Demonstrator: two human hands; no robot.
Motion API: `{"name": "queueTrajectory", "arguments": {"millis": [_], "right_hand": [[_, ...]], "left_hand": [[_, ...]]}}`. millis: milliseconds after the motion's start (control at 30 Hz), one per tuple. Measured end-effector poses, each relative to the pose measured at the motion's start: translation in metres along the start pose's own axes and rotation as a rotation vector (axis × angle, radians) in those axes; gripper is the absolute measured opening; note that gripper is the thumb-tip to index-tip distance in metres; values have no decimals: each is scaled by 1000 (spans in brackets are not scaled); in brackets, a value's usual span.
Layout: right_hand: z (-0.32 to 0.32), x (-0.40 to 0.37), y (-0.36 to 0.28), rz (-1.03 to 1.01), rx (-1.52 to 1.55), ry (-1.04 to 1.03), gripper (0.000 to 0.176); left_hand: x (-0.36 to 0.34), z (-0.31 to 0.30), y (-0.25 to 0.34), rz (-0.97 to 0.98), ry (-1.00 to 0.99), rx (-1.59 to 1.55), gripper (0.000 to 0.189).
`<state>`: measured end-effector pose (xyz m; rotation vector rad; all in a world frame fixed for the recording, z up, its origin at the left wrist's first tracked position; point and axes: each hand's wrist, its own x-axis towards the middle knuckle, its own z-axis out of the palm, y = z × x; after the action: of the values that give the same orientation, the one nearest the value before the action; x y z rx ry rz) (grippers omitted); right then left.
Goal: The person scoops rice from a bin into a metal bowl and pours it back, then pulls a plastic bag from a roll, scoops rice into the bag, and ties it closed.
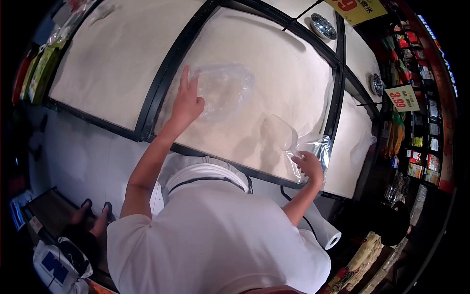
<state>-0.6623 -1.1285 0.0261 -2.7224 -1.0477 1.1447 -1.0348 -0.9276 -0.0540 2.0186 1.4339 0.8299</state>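
A wide bin of fine white grain (230, 41), which looks like rice, lies in front of me. My left hand (188, 100) is over its left side, two fingers stretched out and the others bent. Beside those fingertips a thin clear plastic bag (223, 90) lies on the grain; I see nothing gripped. Near the bin's front right corner my right hand (309, 166) has its fingers curled at the handle end of a clear scoop (280, 131). Another clear plastic bag (318, 145) lies around that hand, partly hidden by it.
Black dividers (164, 71) separate the neighbouring grain bins. Metal bowls (323, 27) rest in the far bins. A price sign (402, 98) stands at right, near packed shelves (416, 142). A white roll (329, 237) is beside my right arm; another person's feet (98, 215) show lower left.
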Motion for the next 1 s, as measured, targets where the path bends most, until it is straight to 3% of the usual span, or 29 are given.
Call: {"name": "queueTrajectory", "arguments": {"millis": [167, 233, 300, 433, 767, 1000], "right_hand": [[15, 20, -5, -47, 85, -97, 55], [57, 53, -18, -143, 204, -184, 39], [94, 81, -19, -160, 433, -281, 37], [107, 80, -5, -73, 633, -328, 34], [86, 41, 36, -135, 1082, -399, 32], [41, 13, 15, -227, 1028, -356, 34]], "left_hand": [[11, 5, 6, -73, -77, -36, 75], [11, 11, 6, -56, -96, -17, 77], [12, 11, 12, -95, -140, -34, 79], [17, 17, 1, -69, -122, -18, 82], [11, 45, 9, -47, -226, 22, 90], [16, 51, 18, -66, -299, 46, 95]]}}
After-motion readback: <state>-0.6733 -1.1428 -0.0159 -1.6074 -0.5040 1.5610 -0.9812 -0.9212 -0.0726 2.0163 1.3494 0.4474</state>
